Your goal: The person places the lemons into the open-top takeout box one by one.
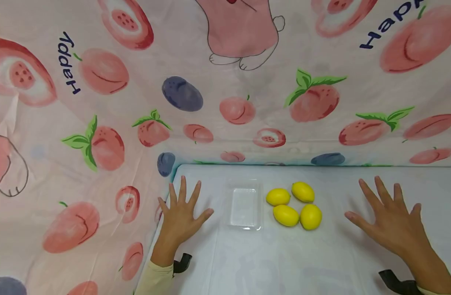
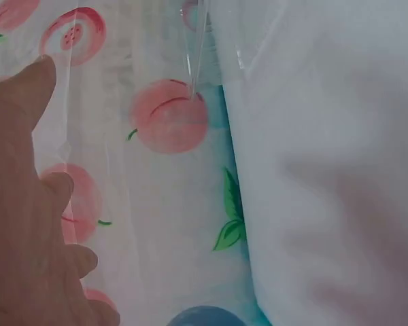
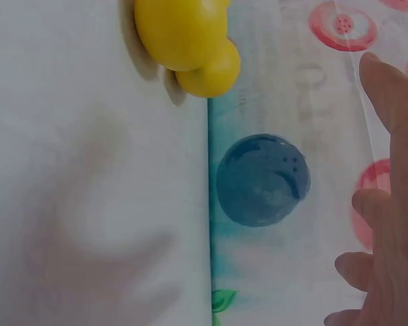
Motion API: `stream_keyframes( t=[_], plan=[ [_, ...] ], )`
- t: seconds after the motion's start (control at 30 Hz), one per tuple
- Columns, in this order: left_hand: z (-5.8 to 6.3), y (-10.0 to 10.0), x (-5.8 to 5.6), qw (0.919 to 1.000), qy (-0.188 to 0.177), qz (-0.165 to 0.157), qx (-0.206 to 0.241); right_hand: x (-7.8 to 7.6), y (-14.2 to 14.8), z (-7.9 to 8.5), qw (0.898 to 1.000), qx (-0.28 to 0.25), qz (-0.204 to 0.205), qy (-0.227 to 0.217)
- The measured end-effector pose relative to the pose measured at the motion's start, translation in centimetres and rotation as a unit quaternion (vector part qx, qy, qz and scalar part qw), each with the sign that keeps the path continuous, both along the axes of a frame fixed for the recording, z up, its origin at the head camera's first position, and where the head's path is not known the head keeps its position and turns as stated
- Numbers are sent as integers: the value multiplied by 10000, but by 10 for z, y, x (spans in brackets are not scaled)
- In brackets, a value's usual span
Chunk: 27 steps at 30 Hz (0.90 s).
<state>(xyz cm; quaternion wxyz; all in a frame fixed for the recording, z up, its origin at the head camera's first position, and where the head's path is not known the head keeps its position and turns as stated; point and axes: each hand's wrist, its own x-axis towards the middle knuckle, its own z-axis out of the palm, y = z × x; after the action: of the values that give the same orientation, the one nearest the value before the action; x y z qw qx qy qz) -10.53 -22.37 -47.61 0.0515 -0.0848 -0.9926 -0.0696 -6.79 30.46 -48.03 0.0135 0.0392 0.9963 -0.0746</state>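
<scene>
Several yellow lemons (image 1: 286, 215) lie in a close cluster on the white table, and two or more of them show at the top of the right wrist view as yellow lemons (image 3: 182, 30). Just left of the cluster is a clear plastic tray (image 1: 228, 205), whose edge also appears in the left wrist view. My left hand (image 1: 181, 221) is held over the table left of the tray, fingers spread and holding nothing. Well to the right of the lemons, my right hand (image 1: 395, 225) is spread the same way, its palm down and nothing in it.
A white table (image 1: 284, 262) spans the front of the view. Cloth printed with peaches and berries (image 1: 210, 41) hangs behind it and along its left side. Each wrist wears a black camera mount (image 1: 183, 263). Shadows of the hands fall on the table.
</scene>
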Motion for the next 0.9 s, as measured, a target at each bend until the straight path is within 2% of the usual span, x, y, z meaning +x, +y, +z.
stream_keyframes(
  t=[0.17, 0.27, 0.37, 0.47, 0.53, 0.63, 0.77, 0.9],
  plan=[
    [-7, 4, 6, 9966, -106, 50, 818, 1, -3, -9, 9985, -478, 231, -160],
    [-14, 9, 11, 9902, -45, 61, 1397, 1, -6, -15, 9964, -720, 324, -322],
    [-21, 18, 14, 9802, 21, 30, 1981, 0, -9, -19, 9923, -1039, 400, -548],
    [-28, 28, 18, 9635, -123, 22, 2675, -2, -15, -23, 9862, -1402, 441, -755],
    [-33, 36, 19, 9484, -298, 90, 3155, -3, -20, -26, 9823, -1643, 451, -782],
    [-41, 46, 18, 9227, -499, 306, 3811, -3, -29, -31, 9780, -1920, 430, -686],
    [-54, 57, 16, 8915, -655, 722, 4423, -1, -40, -39, 9727, -2219, 487, -485],
    [-63, 65, 13, 8742, -735, 967, 4701, 2, -48, -45, 9664, -2491, 572, -278]
  ],
)
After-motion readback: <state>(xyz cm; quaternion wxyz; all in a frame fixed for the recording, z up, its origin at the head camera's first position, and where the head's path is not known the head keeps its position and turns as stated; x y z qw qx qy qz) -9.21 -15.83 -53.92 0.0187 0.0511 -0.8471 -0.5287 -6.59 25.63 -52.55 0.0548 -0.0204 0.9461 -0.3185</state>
